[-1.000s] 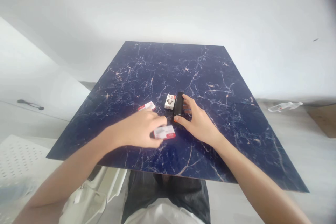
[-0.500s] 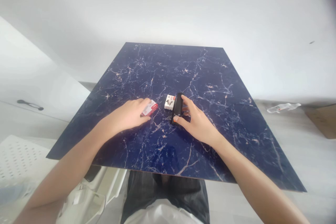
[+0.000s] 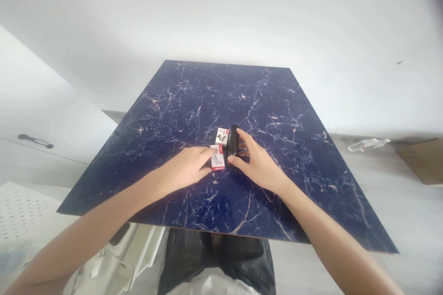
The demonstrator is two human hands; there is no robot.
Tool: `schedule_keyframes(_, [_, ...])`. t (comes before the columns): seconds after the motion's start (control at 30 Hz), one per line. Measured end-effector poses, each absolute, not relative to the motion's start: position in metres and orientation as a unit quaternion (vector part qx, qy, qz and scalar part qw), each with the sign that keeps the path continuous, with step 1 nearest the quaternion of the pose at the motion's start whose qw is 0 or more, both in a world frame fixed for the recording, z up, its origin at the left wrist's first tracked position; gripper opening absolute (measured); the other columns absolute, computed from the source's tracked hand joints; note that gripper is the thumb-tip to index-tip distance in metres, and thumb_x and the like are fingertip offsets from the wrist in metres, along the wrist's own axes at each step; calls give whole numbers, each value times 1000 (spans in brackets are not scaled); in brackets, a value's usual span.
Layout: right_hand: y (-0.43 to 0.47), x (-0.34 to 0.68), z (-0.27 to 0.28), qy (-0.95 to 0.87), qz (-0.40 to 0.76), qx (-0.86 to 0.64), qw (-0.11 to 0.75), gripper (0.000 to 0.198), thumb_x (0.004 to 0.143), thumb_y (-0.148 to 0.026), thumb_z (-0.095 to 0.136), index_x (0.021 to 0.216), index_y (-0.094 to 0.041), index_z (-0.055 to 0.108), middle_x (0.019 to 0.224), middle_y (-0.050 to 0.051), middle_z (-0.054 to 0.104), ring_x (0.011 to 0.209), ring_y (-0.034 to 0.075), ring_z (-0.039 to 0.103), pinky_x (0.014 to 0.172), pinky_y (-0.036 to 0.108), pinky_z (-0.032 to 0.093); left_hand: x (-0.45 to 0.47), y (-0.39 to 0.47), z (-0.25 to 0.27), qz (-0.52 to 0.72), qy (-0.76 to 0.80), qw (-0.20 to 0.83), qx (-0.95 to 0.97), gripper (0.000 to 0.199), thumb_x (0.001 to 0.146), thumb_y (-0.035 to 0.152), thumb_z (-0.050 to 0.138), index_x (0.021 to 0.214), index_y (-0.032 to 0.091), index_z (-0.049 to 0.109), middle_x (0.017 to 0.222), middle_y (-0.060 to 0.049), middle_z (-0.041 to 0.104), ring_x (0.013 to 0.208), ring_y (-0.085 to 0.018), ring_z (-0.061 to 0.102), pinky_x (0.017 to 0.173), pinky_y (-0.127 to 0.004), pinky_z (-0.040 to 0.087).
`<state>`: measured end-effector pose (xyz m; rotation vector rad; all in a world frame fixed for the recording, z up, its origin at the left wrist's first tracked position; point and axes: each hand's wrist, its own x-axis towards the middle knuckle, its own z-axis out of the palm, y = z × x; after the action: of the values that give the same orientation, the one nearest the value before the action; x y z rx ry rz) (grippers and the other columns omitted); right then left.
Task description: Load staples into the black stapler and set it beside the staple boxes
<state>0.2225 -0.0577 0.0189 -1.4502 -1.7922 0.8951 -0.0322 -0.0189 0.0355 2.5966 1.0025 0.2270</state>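
Fingers and thumb of my left hand (image 3: 192, 165) close on a small red-and-white box (image 3: 218, 158), which is at the blue table's middle. Just beyond it is a second small white box (image 3: 222, 137) with a dark clip-like picture and a red corner. My right hand (image 3: 258, 159) grips a glossy black oblong object (image 3: 234, 140) from its right side, thumb at the near end and index finger at the far end. This object stands right beside both boxes. Its exact kind is not clear, and my fingers hide part of its right side.
The dark blue marble-patterned table (image 3: 221, 92) reaches toward a white wall. On the floor to the right lie a clear plastic bottle (image 3: 368, 144) and a cardboard box (image 3: 422, 161). White furniture with a dark handle (image 3: 35, 141) stands at the left.
My left hand has moved right with the red-and-white box, bringing it up to the other box and the black object. My right hand keeps its grip in nearly the same place.
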Motion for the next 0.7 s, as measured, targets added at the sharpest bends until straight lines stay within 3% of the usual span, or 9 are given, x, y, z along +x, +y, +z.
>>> schedule_keyframes(0.1, [-58,223,19,-682,348,-551,330,80,95,-37,68,165,-32,30,160,11,51,133,30,64,111,55,57,-32,-17,30,86,340,160,923,49,90,31,78,136,22,62,125,-13,73,109,-33,73,89,-44,59])
schedule_keyframes(0.3, [-58,224,19,-682,354,-550,328,81,94,-37,69,166,-30,31,161,12,50,135,31,62,109,54,59,-27,-15,20,131,331,133,925,40,97,23,67,136,20,63,117,-12,72,105,-29,72,90,-45,59])
schedule_keyframes(0.4, [-58,224,20,-682,356,-550,326,81,94,-37,69,165,-29,32,161,12,50,134,31,63,109,53,59,-30,-7,21,131,324,134,928,49,95,30,71,141,19,60,128,-15,67,116,-33,67,97,-49,58])
schedule_keyframes(0.47, [-58,224,21,-684,356,-547,327,80,94,-36,69,165,-29,32,160,12,51,134,31,63,108,54,60,-33,5,22,128,306,144,932,65,91,35,76,150,21,54,151,-18,54,136,-37,55,111,-56,51])
schedule_keyframes(0.53, [-57,225,20,-687,353,-544,328,80,94,-36,69,165,-29,32,159,12,52,134,32,63,107,55,60,-35,19,21,116,277,165,939,82,86,40,81,160,27,44,172,-15,28,155,-42,33,123,-62,37])
schedule_keyframes(0.6, [-57,225,19,-690,350,-541,330,81,94,-36,68,165,-29,31,159,13,52,134,32,63,107,55,60,-36,33,17,94,257,198,941,95,81,46,85,164,32,39,179,-9,7,162,-44,14,128,-64,26])
schedule_keyframes(0.7, [-55,226,17,-695,348,-533,333,81,94,-34,68,165,-28,32,159,13,52,132,31,64,106,54,61,-33,46,10,80,255,236,934,103,76,53,88,164,33,38,179,-8,4,163,-44,12,129,-65,23])
